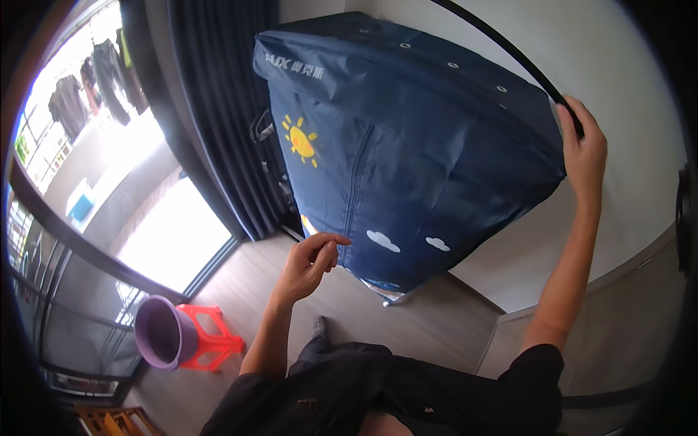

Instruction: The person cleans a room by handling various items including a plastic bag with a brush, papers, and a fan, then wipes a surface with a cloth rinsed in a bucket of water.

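A large dark-blue fabric clothes-dryer cover (pixel 403 158) stands before me, printed with a yellow sun and white clouds. A zip (pixel 357 174) runs down its front. My right hand (pixel 583 144) grips the lower end of a curved black strip (pixel 507 49) at the cover's upper right corner. The strip arches up out of the top of the view. My left hand (pixel 313 264) is beside the lower zip, fingers curled and index finger stretched towards the fabric. Whether it touches the cover or pinches a small zip pull cannot be made out.
A purple bucket (pixel 182 335) and a red plastic stool (pixel 215 343) stand on the wood-look floor (pixel 262 272) at left. Behind them is a sliding glass door (pixel 71 327) to a bright balcony with hanging clothes (pixel 109 76). A dark curtain (pixel 218 136) hangs beside the cover.
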Motion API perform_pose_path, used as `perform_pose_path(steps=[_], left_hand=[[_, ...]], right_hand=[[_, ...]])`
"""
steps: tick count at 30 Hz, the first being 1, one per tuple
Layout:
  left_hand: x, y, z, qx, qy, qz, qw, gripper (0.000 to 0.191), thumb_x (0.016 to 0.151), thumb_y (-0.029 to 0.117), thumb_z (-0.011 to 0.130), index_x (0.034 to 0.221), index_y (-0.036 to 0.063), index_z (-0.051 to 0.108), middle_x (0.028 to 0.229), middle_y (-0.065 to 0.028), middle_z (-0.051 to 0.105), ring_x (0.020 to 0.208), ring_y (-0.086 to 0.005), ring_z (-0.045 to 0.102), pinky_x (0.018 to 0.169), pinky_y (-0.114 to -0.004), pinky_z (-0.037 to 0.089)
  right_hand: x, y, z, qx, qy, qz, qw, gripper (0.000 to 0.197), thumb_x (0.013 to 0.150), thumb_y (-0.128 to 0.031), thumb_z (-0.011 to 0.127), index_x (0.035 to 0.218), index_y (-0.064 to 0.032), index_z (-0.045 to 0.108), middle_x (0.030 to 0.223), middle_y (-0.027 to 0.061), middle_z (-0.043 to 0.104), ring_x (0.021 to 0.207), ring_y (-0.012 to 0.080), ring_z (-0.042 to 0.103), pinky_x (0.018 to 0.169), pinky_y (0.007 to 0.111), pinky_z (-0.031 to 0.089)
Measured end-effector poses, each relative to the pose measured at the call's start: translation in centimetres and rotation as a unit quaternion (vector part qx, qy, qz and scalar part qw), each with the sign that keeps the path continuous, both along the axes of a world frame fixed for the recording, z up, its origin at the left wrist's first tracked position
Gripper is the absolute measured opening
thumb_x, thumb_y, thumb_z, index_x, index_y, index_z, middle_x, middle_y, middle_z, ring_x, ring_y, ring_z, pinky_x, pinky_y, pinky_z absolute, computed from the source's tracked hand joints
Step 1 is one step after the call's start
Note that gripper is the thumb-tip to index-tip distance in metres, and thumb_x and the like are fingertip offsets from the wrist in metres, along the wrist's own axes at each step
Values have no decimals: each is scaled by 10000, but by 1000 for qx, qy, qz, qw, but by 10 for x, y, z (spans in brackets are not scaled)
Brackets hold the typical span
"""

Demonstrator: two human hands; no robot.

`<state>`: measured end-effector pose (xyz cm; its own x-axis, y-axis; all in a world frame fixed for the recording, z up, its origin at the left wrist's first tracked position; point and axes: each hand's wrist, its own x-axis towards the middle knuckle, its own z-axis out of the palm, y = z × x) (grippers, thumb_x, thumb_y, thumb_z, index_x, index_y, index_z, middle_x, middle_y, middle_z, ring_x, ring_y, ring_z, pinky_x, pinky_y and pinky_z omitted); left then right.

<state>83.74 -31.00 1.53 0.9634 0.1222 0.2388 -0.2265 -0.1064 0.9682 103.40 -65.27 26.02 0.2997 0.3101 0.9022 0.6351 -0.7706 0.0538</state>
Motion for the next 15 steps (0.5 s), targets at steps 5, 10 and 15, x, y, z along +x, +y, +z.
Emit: perform_pose_path(steps=[5, 10, 15], left_hand=[[21, 46, -15, -10, -17, 2, 1000, 275, 1034, 168, 469, 1086, -12, 670, 650, 18, 482, 615, -52, 442, 566, -219, 376], [46, 86, -33, -36, -14, 16, 999, 289, 1040, 194, 474, 1064, -32, 653, 633, 32, 460, 588, -43, 416, 547, -213, 346], [62, 91, -35, -57, -18, 17, 998, 303, 1044, 215, 474, 1051, -37, 642, 627, 42, 449, 570, -37, 400, 526, -208, 321]], right_hand=[[137, -24, 1, -9, 131, -22, 991, 311, 963, -287, 617, 1088, -7, 672, 943, 108, 709, 821, 227, 648, 784, 307, 493], [180, -35, 1, -19, 348, 23, 937, 295, 968, -276, 600, 1015, 2, 687, 826, 9, 663, 686, 89, 512, 679, 249, 440], [197, -46, 5, -41, 386, 29, 921, 254, 968, -249, 590, 977, -18, 695, 734, -28, 569, 658, 66, 464, 649, 225, 408]])
